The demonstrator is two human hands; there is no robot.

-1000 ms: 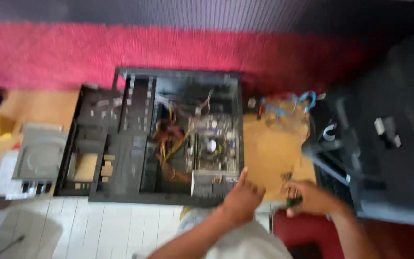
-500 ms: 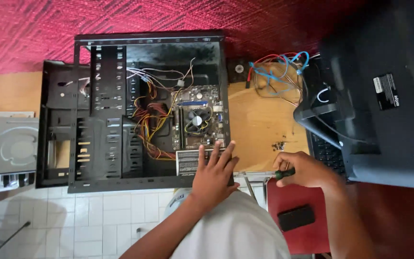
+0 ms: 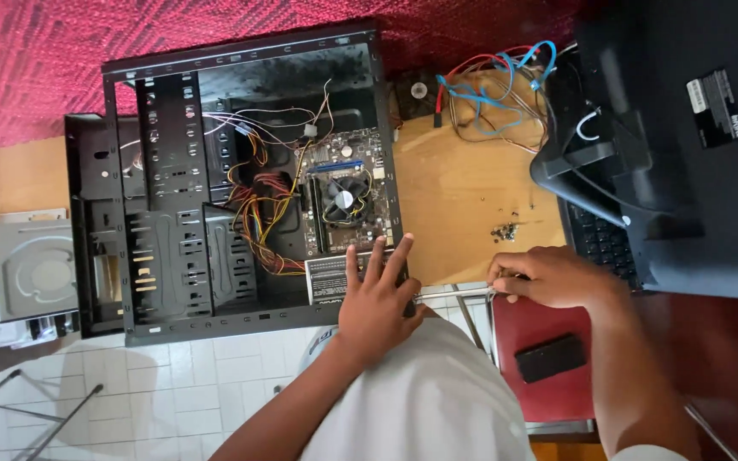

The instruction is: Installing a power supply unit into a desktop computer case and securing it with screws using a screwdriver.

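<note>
A black computer case [image 3: 172,248] lies open on its side on a wooden table [image 3: 463,188]. Inside are a motherboard with a round cooler fan [image 3: 341,198] and bundles of yellow, red and black wires [image 3: 262,213]. My left hand [image 3: 377,299] rests flat on the case's near edge beside the motherboard, fingers spread, holding nothing. My right hand [image 3: 553,277] is closed on a screwdriver [image 3: 454,292] at the table's near edge. Its thin metal shaft points left toward the case and my left hand.
A small pile of screws [image 3: 504,230] lies just beyond my right hand. Loose blue and red cables [image 3: 497,85] sit at the back. A black monitor [image 3: 694,128] and keyboard [image 3: 600,239] stand on the right. An optical drive [image 3: 34,269] lies left of the case. A dark phone [image 3: 550,357] lies on a red seat.
My left hand has settled on the case's near edge with its fingers spread. My right hand has stayed at the table's near edge, and the tool's shaft now points toward the case.
</note>
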